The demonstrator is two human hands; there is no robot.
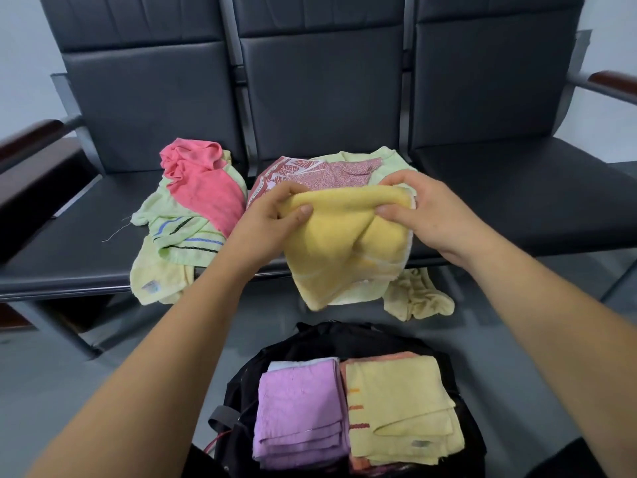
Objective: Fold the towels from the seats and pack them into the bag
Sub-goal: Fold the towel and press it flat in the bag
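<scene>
Sagging light and limp, the soft yellow terry towel [344, 243] hung over the black padded seat's [517, 201] near edge, left hand [265, 219] and right hand [427, 208] each keeping a pinching grip on its folded top edge.

A smooth grey floor [86, 384] spreads below, a plain pale wall [20, 46] stands behind, and a dark brown wooden armrest [31, 134] shows at left.

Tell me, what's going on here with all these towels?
A person's left hand and right hand pinch a yellow towel, mid-fold, in front of the seats. The black bag below already holds a folded purple towel and a pale yellow towel. A pink towel and others lie unfolded on the seats.
</scene>
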